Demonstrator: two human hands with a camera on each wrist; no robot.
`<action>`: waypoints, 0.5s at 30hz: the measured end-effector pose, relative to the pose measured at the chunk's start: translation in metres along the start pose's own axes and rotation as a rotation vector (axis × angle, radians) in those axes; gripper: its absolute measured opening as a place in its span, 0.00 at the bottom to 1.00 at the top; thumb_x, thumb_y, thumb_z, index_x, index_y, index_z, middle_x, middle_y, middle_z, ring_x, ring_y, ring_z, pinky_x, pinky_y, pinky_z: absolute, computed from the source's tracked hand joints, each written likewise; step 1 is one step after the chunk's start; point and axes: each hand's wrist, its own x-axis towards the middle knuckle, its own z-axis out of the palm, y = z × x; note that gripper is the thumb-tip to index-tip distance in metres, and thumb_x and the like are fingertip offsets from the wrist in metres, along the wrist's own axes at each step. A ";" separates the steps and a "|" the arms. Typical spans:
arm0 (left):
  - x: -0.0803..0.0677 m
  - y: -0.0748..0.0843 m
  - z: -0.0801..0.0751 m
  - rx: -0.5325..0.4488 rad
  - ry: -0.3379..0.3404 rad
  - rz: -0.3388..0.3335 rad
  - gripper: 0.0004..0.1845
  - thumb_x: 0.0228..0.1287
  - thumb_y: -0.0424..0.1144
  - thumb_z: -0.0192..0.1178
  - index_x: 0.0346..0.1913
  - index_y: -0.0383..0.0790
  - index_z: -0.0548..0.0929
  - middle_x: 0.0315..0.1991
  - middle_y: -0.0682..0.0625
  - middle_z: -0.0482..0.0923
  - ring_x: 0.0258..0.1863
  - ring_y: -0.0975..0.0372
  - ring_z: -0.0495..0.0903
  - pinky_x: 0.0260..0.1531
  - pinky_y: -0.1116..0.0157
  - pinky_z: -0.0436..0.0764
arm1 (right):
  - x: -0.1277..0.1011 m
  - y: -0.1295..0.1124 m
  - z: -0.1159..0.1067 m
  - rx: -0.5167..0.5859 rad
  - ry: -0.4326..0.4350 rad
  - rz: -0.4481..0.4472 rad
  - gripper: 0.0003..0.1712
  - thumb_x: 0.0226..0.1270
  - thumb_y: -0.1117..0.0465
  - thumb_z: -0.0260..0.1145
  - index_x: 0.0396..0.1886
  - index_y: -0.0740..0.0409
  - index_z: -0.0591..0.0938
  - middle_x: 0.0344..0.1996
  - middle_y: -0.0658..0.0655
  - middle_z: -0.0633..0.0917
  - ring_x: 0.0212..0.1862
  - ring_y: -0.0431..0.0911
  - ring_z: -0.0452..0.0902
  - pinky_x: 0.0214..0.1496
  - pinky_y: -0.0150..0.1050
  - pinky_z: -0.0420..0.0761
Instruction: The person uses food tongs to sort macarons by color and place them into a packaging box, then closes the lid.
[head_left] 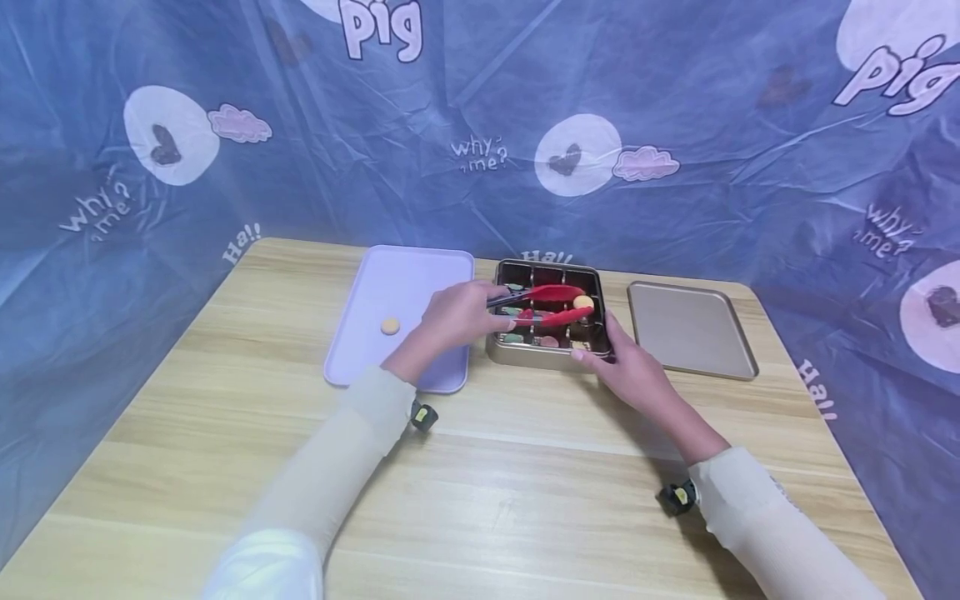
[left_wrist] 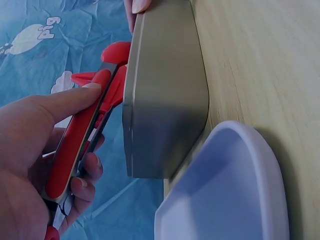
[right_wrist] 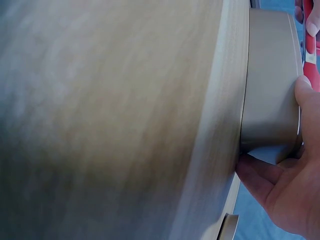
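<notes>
On a wooden worktop (head_left: 525,467), the left hand (head_left: 457,317) grips red tongs (head_left: 551,304) pinching a yellow cookie (head_left: 583,302) above a divided metal tin (head_left: 543,354). The right hand (head_left: 626,367) grasps the tin's near corner.

Even soft light, rt-wrist blur
</notes>
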 end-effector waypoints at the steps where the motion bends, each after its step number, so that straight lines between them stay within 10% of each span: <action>1: 0.001 0.001 0.000 0.002 -0.004 0.000 0.32 0.59 0.62 0.67 0.67 0.62 0.78 0.67 0.58 0.77 0.61 0.57 0.79 0.54 0.51 0.79 | 0.000 0.000 0.000 0.001 -0.001 0.003 0.65 0.61 0.19 0.52 0.82 0.49 0.35 0.80 0.65 0.49 0.76 0.70 0.52 0.73 0.68 0.57; 15: 0.003 0.003 0.002 -0.013 -0.027 -0.025 0.35 0.59 0.62 0.67 0.70 0.60 0.76 0.71 0.57 0.73 0.67 0.54 0.75 0.62 0.49 0.74 | 0.000 -0.001 -0.001 -0.009 -0.012 0.013 0.66 0.61 0.19 0.51 0.82 0.49 0.34 0.81 0.64 0.47 0.77 0.70 0.50 0.74 0.67 0.57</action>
